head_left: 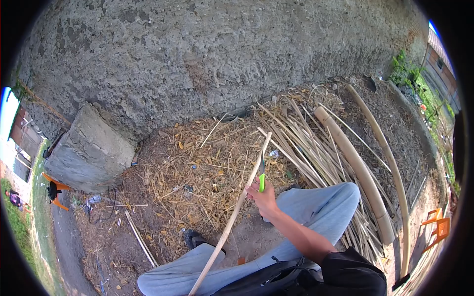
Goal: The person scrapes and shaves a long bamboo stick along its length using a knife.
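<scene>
My right hand (263,197) is closed around a knife (261,181) with a bright green handle, its blade pointing up and away from me. The fingers of that hand also meet a long, pale bamboo strip (229,224), which slants from the bottom edge up past the blade. The blade lies close beside the strip's upper end; whether they touch, I cannot tell. My left hand is out of the picture, and the strip's lower end runs out of view at the bottom.
A pile of split bamboo strips (308,148) lies to the right, beside a thick bamboo pole (355,170) and a thinner curved pole (382,138). Dry shavings (197,172) cover the ground ahead. A rough wall (222,59) and a concrete block (94,148) stand beyond.
</scene>
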The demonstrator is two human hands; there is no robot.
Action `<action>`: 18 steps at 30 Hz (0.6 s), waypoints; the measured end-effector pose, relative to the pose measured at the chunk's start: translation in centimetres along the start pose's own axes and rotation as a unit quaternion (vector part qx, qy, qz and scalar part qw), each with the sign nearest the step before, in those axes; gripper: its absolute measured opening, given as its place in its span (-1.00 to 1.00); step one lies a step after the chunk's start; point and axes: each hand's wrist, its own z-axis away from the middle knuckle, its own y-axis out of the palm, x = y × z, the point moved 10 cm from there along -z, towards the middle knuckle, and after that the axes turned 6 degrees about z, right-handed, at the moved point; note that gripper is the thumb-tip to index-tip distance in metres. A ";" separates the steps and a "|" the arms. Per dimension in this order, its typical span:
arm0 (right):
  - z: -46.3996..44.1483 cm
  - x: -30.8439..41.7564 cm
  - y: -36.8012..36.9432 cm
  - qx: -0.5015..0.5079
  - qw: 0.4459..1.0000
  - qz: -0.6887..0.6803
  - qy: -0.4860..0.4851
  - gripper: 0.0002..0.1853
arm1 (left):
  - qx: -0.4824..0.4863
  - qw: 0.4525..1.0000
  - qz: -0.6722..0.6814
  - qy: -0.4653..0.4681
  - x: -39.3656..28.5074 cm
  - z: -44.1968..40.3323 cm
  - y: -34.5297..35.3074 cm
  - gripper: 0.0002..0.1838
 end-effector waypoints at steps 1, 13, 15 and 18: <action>0.0 0.1 0.0 0.000 1.000 0.001 0.002 -0.39 | 0.000 1.000 0.000 -0.002 -0.5 0.0 -0.1 -0.56; 2.4 1.8 0.6 0.005 0.991 -0.104 0.086 -0.71 | -0.121 0.935 -0.204 0.262 -15.5 -2.4 5.0 -0.58; 2.4 3.7 -0.2 -0.002 0.989 -0.136 0.057 -0.77 | -0.081 0.890 -0.310 0.325 -13.8 -2.8 6.4 -0.64; 1.5 5.4 -2.2 -0.006 0.992 -0.121 0.020 -0.81 | -0.106 0.938 -0.261 0.203 -10.3 -2.0 3.4 -0.72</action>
